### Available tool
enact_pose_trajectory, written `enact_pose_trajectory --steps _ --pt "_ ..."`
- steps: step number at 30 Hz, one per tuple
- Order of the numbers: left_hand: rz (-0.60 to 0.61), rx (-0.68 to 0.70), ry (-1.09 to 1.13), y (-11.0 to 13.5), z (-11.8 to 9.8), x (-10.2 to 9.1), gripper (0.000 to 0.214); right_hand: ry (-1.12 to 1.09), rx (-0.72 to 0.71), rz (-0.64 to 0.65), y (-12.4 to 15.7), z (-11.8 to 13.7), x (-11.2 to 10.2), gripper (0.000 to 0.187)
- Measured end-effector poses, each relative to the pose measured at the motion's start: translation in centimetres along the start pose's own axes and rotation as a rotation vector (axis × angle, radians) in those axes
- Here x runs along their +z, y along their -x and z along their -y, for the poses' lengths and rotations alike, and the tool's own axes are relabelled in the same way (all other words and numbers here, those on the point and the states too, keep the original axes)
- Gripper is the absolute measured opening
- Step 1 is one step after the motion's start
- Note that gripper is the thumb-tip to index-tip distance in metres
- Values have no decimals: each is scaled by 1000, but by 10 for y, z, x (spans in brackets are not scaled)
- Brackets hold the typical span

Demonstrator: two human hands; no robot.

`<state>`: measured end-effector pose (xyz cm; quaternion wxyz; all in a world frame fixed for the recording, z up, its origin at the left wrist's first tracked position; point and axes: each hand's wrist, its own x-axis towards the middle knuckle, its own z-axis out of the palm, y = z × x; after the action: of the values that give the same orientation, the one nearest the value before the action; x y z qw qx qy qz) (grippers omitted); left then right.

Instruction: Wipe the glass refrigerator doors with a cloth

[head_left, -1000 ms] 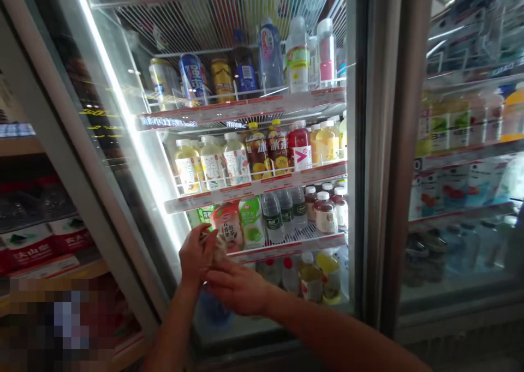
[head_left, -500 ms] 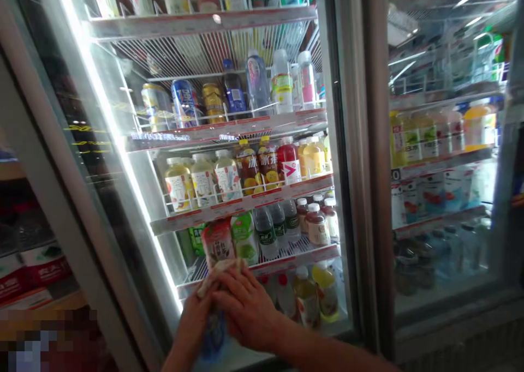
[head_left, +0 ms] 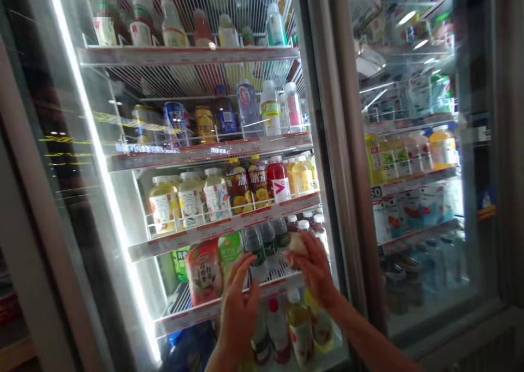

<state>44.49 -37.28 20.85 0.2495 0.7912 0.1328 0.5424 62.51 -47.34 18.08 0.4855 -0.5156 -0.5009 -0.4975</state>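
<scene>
I stand at an open drinks fridge. My left hand [head_left: 239, 306] is raised with fingers spread, its fingertips by a dark water bottle [head_left: 254, 247] on the third shelf [head_left: 192, 312]. My right hand [head_left: 316, 271] is closed around a pale crumpled cloth [head_left: 297, 244], held against the brown white-capped bottles [head_left: 303, 226] at the right end of that shelf. A red-labelled bottle [head_left: 202, 273] and a green-labelled one [head_left: 229, 250] stand left of my left hand.
The fridge's glass door [head_left: 61, 159] is swung open on the left. Upper shelves hold yellow tea bottles [head_left: 164, 205] and cans [head_left: 204, 122]. More bottles [head_left: 301, 334] stand on the bottom shelf. A second fridge [head_left: 409, 159] at right is closed.
Both hands rose from the lower shelf edge and separated. The right hand carried the cloth up and right to the brown bottles; the left opened by the water bottle. The view tilted up.
</scene>
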Motion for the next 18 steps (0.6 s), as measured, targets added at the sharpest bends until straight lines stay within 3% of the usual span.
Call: enact_pose_trajectory --steps 2,4,7,11,13,15,18 --pt "-171 152 -219 5 13 -27 30 52 48 -116 -12 -13 -14 37" --pt "-311 190 -400 4 25 -54 35 80 62 -243 -26 -17 -21 40" --pt "-428 199 -583 -4 40 -77 53 137 31 -255 -36 -1 -8 38" --pt "-374 264 -726 -10 60 -68 67 100 -123 63 -17 36 30 37" --pt "-356 256 -771 -7 69 -59 69 99 -193 129 -11 34 36 38" --pt "-350 257 -790 -3 76 -54 70 148 -163 72 -14 15 30 37" --pt "-327 269 -797 0 80 -53 70 240 30 -134 -29 -13 18 37"
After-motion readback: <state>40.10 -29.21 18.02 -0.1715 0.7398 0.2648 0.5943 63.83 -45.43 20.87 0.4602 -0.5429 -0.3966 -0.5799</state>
